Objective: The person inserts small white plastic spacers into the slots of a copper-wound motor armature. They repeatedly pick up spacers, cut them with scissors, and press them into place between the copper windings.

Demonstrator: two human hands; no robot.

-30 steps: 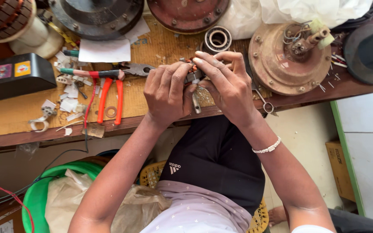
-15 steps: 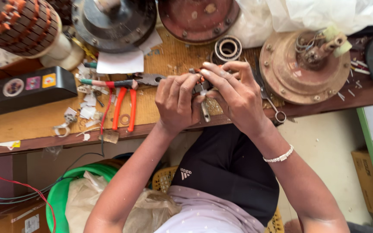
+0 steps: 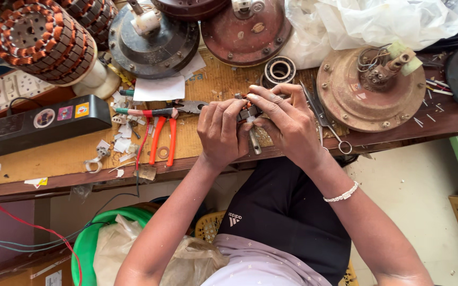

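Over the wooden workbench (image 3: 54,159), my left hand (image 3: 222,132) and my right hand (image 3: 287,124) are pressed together around a small metal part (image 3: 249,113) with thin wires. A short metal piece (image 3: 254,142) hangs down between the two hands. Fingers cover most of the part, so its exact shape is hidden. Red-handled pliers (image 3: 163,135) lie just left of my left hand. A round bearing (image 3: 279,70) sits just beyond my fingertips.
A rusty fan motor housing (image 3: 377,90) with wires stands at right, scissors (image 3: 322,119) beside my right hand. Dark motor covers (image 3: 152,39) and a copper-wound stator (image 3: 38,39) sit at the back. A black power strip (image 3: 38,127) lies at left; a green tub (image 3: 88,241) below the bench.
The view has drifted, so the bench and hands sit lower and further right in frame. Both hands stay closed together on the small part, with only slight finger movement.
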